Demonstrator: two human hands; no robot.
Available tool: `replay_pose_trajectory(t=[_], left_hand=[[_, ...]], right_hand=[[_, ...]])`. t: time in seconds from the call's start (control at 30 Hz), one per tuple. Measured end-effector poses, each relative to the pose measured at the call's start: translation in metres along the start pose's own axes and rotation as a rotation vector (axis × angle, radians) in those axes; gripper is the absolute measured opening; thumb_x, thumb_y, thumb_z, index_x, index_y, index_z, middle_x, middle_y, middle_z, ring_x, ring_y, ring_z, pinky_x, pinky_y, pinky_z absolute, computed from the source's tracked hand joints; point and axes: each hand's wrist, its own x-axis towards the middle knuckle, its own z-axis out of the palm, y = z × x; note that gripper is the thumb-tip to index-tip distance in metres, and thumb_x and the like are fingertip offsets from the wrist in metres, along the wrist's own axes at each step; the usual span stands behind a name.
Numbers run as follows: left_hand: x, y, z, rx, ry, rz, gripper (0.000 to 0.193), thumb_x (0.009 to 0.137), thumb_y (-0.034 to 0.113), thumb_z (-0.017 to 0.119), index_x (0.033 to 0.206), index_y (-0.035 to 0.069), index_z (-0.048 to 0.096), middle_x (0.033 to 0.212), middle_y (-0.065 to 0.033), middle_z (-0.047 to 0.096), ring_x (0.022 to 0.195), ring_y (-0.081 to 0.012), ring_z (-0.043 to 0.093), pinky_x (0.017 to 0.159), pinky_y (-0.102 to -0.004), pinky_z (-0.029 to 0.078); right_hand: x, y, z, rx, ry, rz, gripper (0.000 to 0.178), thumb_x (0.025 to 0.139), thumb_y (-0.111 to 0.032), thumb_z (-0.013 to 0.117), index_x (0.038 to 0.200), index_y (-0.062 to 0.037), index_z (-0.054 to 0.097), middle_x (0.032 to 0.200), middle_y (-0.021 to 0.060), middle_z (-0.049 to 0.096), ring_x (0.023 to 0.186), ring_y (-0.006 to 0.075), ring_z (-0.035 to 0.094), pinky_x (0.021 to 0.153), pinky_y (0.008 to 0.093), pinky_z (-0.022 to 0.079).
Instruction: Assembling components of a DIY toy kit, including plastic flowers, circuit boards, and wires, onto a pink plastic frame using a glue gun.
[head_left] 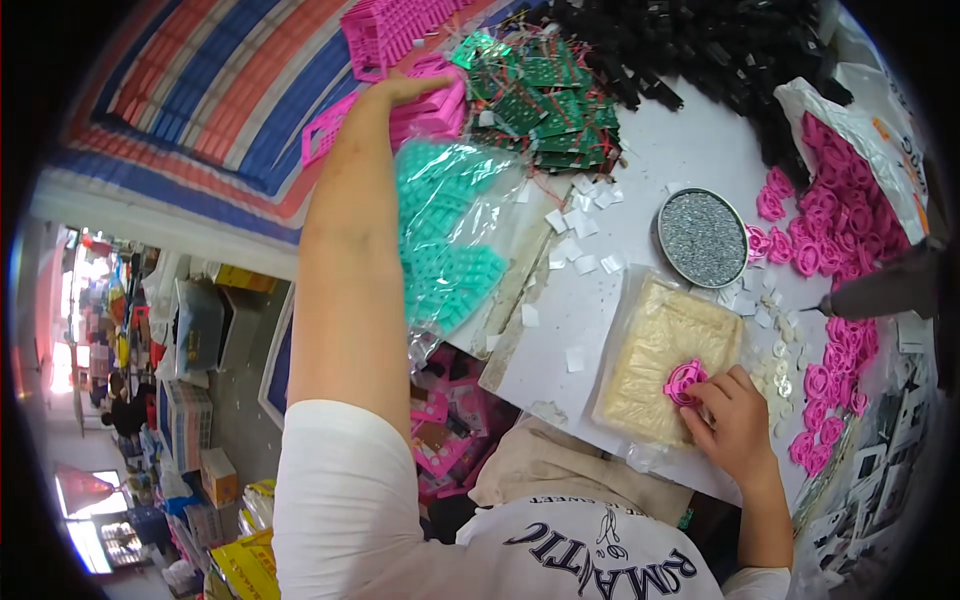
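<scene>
The right hand (735, 415) pinches a pink ring piece (684, 382) between thumb and fingertips, over the plastic-wrapped block (640, 370) just left of it; the block's crinkled film looks slick, so a light pinch could let the piece skid or turn. The left hand (412, 88) reaches far forward onto the pink frames (435, 122), its fingers partly hidden, so I cannot tell how far they are open or whether they grip. Pulling one frame carelessly might drag its neighbours, or catch the wired circuit boards (540, 110) just right of that hand. Ahead of the right hand, near the block, an open tin (712, 284) of small metal parts stands on the table (685, 135); a sleeve or forearm sweeping across could tip it. The dark driver tool (880, 292), beyond and to the right of the right hand, could scratch a knuckle if that hand swung outward.
</scene>
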Motion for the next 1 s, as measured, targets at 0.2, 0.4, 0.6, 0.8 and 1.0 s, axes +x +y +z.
replay_pose_trajectory(t=[0.2, 0.4, 0.6, 0.8, 1.0], left_hand=[[-0.059, 0.083, -0.027, 0.786, 0.170, -0.220, 0.135, 0.063, 0.062, 0.090, 0.164, 0.013, 0.017, 0.163, -0.0272, 0.027, 0.152, -0.0432, 0.027, 0.114, -0.0619, 0.037], [-0.054, 0.065, -0.113, 0.797, 0.219, 0.300, 0.055, 0.080, 0.019, 0.081, 0.127, 0.000, 0.059, 0.114, -0.0263, 0.071, 0.100, -0.0396, 0.071, 0.088, -0.0482, 0.059], [-0.274, 0.101, -0.136, -0.314, 0.458, 0.426, 0.071, 0.086, 0.017, 0.085, 0.137, -0.012, 0.044, 0.123, -0.0315, 0.065, 0.106, -0.0390, 0.071, 0.093, -0.0437, 0.061], [-0.357, 0.065, 0.008, -0.796, 0.196, 0.240, 0.076, 0.091, 0.010, 0.067, 0.159, 0.004, 0.033, 0.104, -0.0098, 0.071, 0.086, -0.0195, 0.068, 0.069, -0.0343, 0.056], [-0.395, 0.110, 0.109, -0.803, -0.102, 0.224, 0.078, 0.090, 0.007, 0.063, 0.159, 0.000, 0.029, 0.087, -0.0005, 0.056, 0.067, -0.0063, 0.046, 0.060, -0.0226, 0.036]], right_hand=[[0.005, -0.005, 0.000, 0.023, -0.010, -0.060, 0.021, 0.076, -0.014, 0.080, 0.093, -0.0102, 0.068, 0.088, 0.0058, 0.064, 0.081, 0.0283, 0.060, 0.065, 0.0395, 0.053], [-0.020, 0.013, -0.011, -0.012, 0.119, -0.056, 0.024, 0.080, -0.019, 0.079, 0.099, -0.0135, 0.066, 0.094, 0.0050, 0.061, 0.089, 0.0272, 0.061, 0.063, 0.0389, 0.054], [-0.102, 0.051, -0.067, -0.049, 0.403, 0.182, 0.030, 0.081, -0.012, 0.078, 0.110, -0.0091, 0.071, 0.103, 0.0084, 0.068, 0.097, 0.0272, 0.065, 0.074, 0.0380, 0.055], [-0.234, 0.157, -0.153, -0.527, 0.543, 1.086, 0.035, 0.087, -0.033, 0.073, 0.106, -0.0030, 0.071, 0.102, 0.0161, 0.072, 0.092, 0.0346, 0.070, 0.081, 0.0489, 0.055], [-0.288, 0.230, -0.195, -0.726, 0.055, 1.669, 0.048, 0.085, -0.036, 0.073, 0.119, -0.0022, 0.066, 0.116, 0.0235, 0.072, 0.108, 0.0412, 0.070, 0.091, 0.0498, 0.057]])
